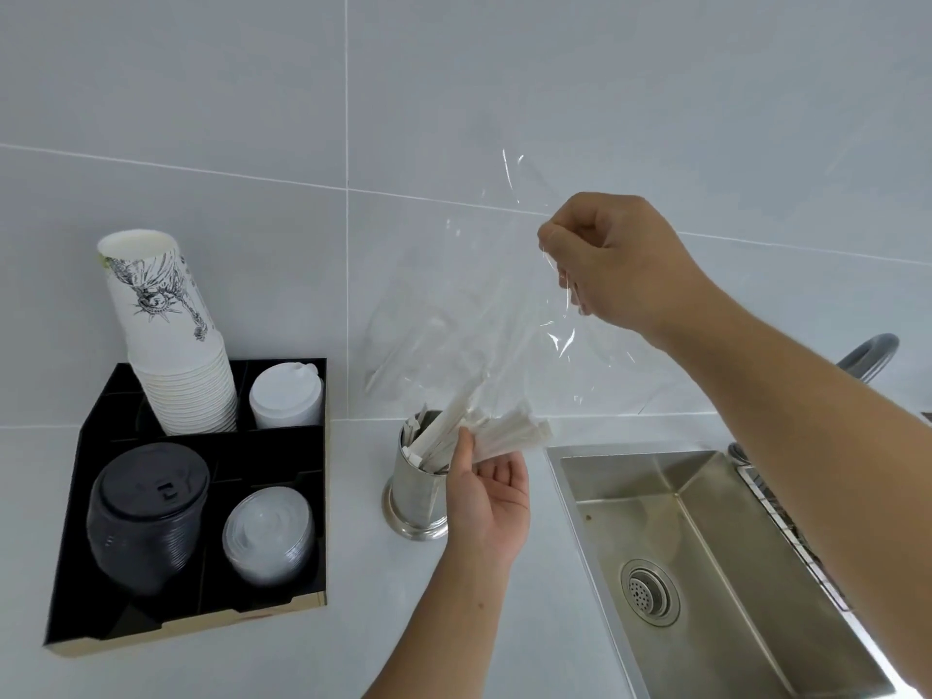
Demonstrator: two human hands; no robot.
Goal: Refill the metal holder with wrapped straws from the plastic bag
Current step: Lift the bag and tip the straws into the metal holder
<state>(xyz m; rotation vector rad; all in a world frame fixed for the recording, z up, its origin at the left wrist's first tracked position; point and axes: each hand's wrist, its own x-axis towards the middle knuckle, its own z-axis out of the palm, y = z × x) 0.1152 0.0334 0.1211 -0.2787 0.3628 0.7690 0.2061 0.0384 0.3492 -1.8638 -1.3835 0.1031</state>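
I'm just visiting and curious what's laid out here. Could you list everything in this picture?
plastic bag: one, clear, held up above the holder
wrapped straws: a bunch, white, at the bag's lower end, over the holder
metal holder: one, silver, on the counter left of the sink, some straws inside
sink: one, steel, right
faucet: grey, partly hidden by the arm
black tray: one, left
paper cups: one stack, white, printed
white lids: one stack
black lids: one stack
clear lids: one stack
left hand: grasps the straws
right hand: pinches the bag's top

Two hands (486, 502), one plastic bag (469, 305), one metal holder (416, 491), one sink (706, 547), four stacks in one black organizer (65, 572).
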